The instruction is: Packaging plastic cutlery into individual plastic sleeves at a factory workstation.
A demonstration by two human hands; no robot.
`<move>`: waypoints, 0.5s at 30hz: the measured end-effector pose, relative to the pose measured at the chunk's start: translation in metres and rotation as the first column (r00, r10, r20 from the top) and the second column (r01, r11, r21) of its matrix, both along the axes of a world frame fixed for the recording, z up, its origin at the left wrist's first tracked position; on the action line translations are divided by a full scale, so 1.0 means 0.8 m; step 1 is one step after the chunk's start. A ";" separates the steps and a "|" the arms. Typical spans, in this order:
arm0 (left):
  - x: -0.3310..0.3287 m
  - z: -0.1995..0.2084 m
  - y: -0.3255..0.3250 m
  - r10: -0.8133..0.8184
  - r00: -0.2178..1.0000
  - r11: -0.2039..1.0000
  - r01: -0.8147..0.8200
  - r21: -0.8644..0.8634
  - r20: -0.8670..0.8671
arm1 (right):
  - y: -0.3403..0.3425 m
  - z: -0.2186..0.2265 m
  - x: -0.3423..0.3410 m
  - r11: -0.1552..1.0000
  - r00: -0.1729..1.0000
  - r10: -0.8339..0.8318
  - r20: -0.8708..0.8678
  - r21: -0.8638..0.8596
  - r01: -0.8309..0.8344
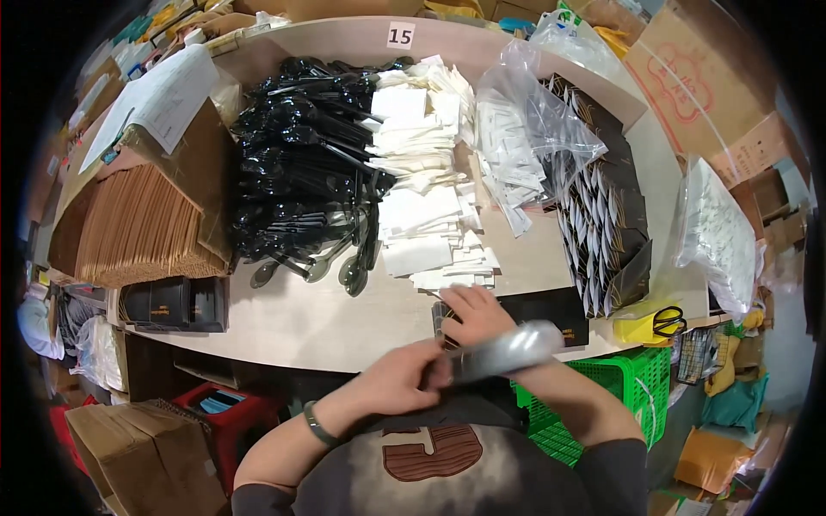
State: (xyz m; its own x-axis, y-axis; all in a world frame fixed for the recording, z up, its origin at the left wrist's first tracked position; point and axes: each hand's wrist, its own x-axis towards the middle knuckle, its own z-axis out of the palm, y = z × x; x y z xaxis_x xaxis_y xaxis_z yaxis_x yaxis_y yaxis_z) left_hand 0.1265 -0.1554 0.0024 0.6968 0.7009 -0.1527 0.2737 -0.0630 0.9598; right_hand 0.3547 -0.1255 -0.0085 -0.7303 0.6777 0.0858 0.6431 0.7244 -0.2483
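Near the table's front edge, my left hand (404, 377) is closed, its fingers pinching the narrow end of a shiny grey, round-ended thing (512, 351). Motion blurs it, and its exact kind is unclear. It passes in front of my right wrist. My right hand (476, 316) curls over the left end of a flat black paper sleeve (551, 316) with gold print, lying along the front edge. Beyond my hands lie a heap of white paper packets (417, 211) and, left of it, a heap of dark translucent plastic spoons (301, 163).
A carton of brown folded paper (142, 228) stands left, black packs (172, 305) before it. At right are a plastic bag of small white packets (512, 146), a row of black sleeves (594, 232) and black-handled scissors (668, 322). A green crate (645, 391) stands below the edge.
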 end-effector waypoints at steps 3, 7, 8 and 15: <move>-0.045 -0.021 -0.008 0.437 0.845 0.899 -0.420 0.123 -0.308 | -0.019 0.022 -0.014 0.917 0.917 -0.391 -0.084 -0.122 0.380; -0.070 -0.047 -0.017 0.543 0.767 0.806 -0.360 0.470 -0.342 | -0.018 -0.001 -0.031 0.831 0.855 -0.519 -0.002 -0.233 0.505; -0.073 -0.045 -0.019 0.538 0.769 0.808 -0.354 0.470 -0.346 | -0.016 -0.005 -0.031 0.828 0.852 -0.524 -0.005 -0.237 0.508; -0.097 -0.011 0.001 0.246 0.813 0.894 0.020 0.448 -0.527 | -0.018 -0.036 -0.091 0.853 0.889 -0.432 -0.154 -0.391 0.347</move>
